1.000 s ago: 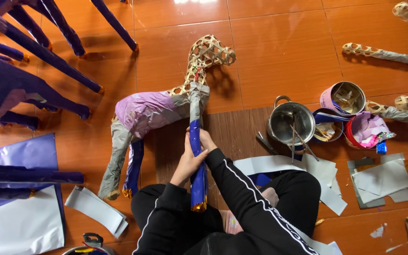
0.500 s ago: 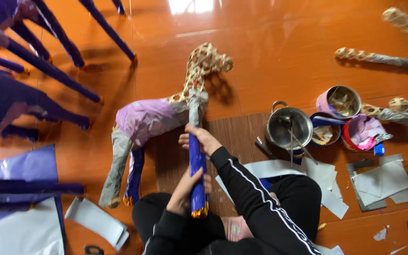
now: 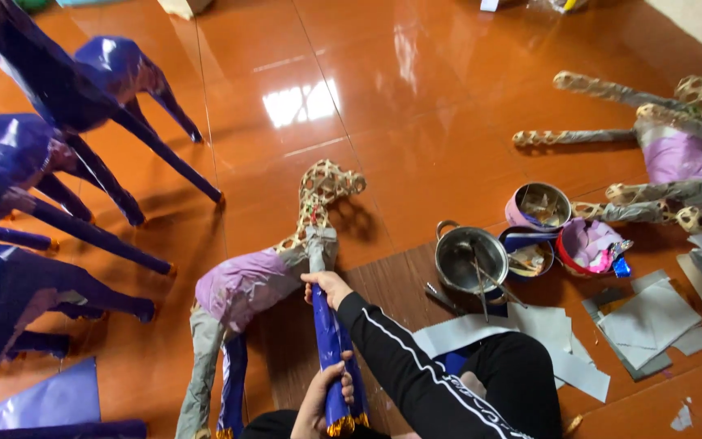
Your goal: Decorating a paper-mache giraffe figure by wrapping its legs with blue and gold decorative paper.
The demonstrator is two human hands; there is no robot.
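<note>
You are gripping the blue paper-wrapped leg (image 3: 331, 349) of the woven animal frame (image 3: 286, 268) near you, right hand (image 3: 328, 286) closed above, left hand (image 3: 325, 397) seemingly closed below; be keeping the paper taut.

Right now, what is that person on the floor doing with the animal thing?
A person sits on the orange floor with a woven animal frame lying in front of them. It is partly covered in pale purple and grey paper, and its head is bare. Both hands press shiny blue paper around one leg: the right hand near the body, the left hand near the gold-trimmed foot. A metal pot and paper scraps lie beside them, and finished blue animals stand to one side.
</note>
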